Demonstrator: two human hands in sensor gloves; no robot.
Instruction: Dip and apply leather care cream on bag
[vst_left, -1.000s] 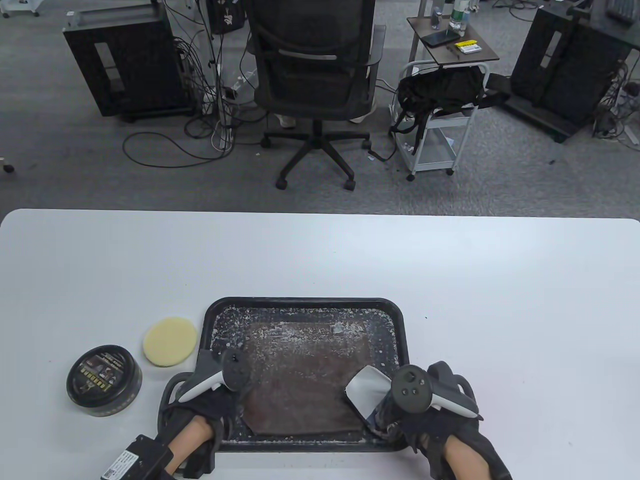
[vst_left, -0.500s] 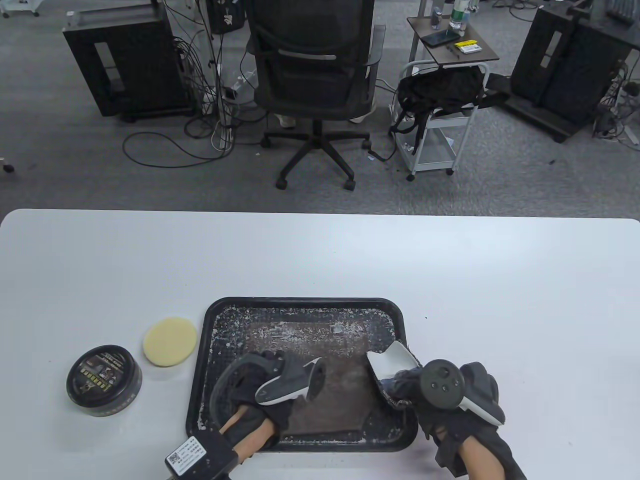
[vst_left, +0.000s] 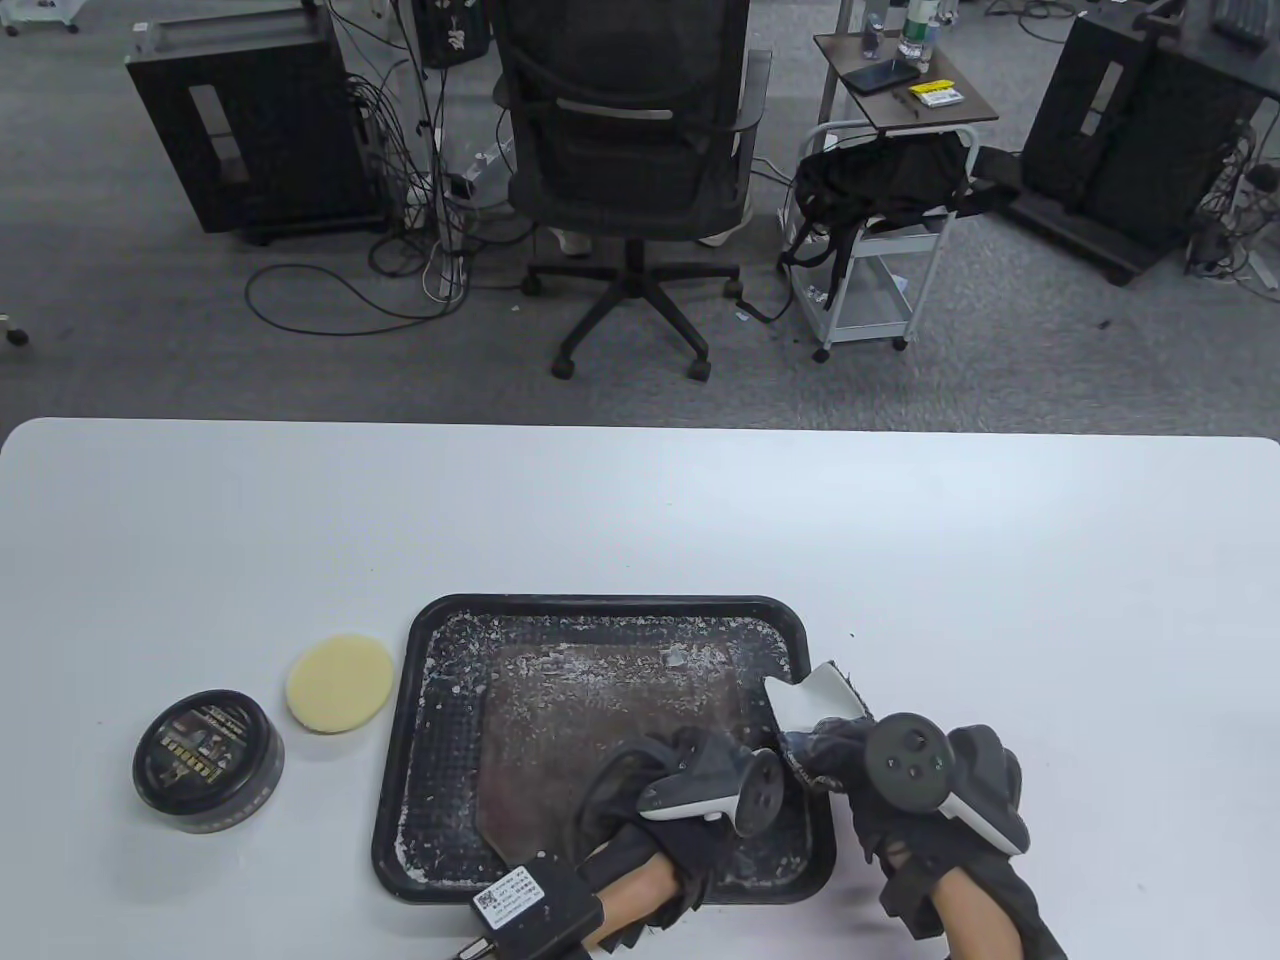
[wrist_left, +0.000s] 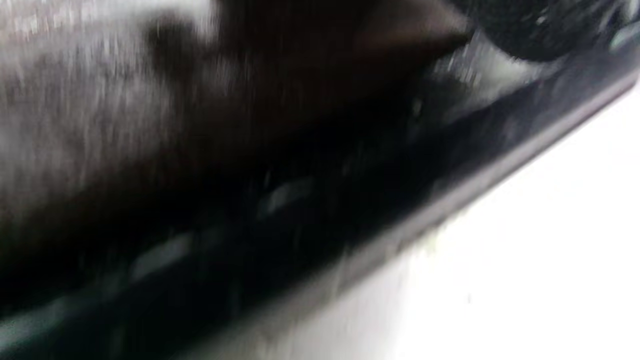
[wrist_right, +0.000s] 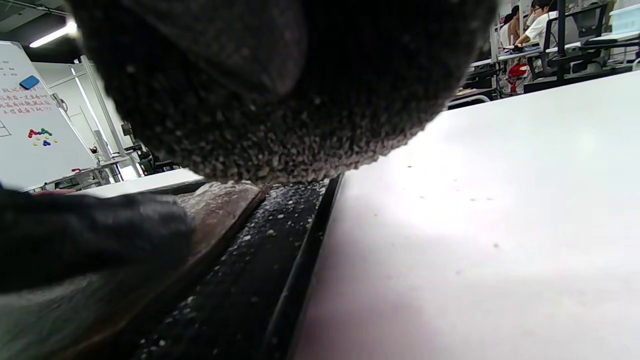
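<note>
While the left hand (vst_left: 670, 790) lay across the near right part of the brown leather bag (vst_left: 600, 740), its gloved fingers seemed to press down on the leather — whether they were flat or curled could not be made out, and the left wrist view was too blurred to help. Just beside it, the right hand (vst_left: 880, 780) sat at the tray's right edge, gripping a white-and-dark piece (vst_left: 815, 695) that stuck up over the rim; what that piece was could not be told. In the right wrist view the glove filled the top of the picture, with the bag's edge (wrist_right: 220, 210) and the speckled tray floor below it.

The bag lay flat in the black tray (vst_left: 430, 640), which stood at the table's (vst_left: 640, 500) near edge, dusted with pale flecks. Left of the tray, close to its far left corner, lay a round yellow sponge (vst_left: 340, 684) — and further left, nearer the front edge, stood the closed black cream tin (vst_left: 208, 763).
</note>
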